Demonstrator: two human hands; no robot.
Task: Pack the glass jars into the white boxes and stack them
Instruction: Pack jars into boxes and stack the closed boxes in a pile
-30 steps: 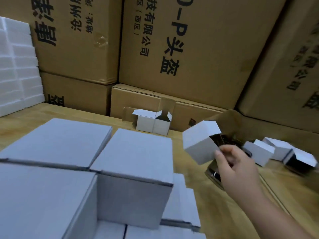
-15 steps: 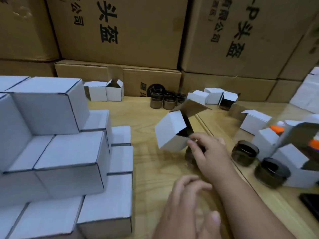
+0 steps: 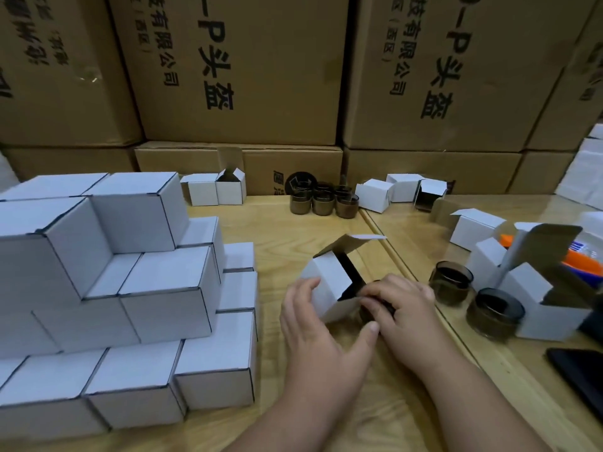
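A small white box [image 3: 329,282] lies tipped on the wooden table [image 3: 280,230], its flap open toward the right. My left hand [image 3: 313,324] grips it from the near left side. My right hand [image 3: 401,308] is closed on a dark glass jar [image 3: 378,309] at the box's open mouth; the jar is mostly hidden by my fingers. A stepped stack of closed white boxes [image 3: 130,288] fills the left. Two dark jars [image 3: 450,285] [image 3: 494,313] stand at the right, and several more jars [image 3: 323,200] sit at the back centre.
Open white boxes lie at the back [image 3: 215,189], back right [image 3: 401,190] and right [image 3: 541,288]. Large brown cartons [image 3: 261,76] wall off the far side. A dark phone [image 3: 580,370] lies at the near right, and something orange [image 3: 584,265] sits behind the right boxes.
The view swung from the box stack to the table centre. My right hand brought the open box down to the table, my left hand came in and took it, and the right closed on a jar.
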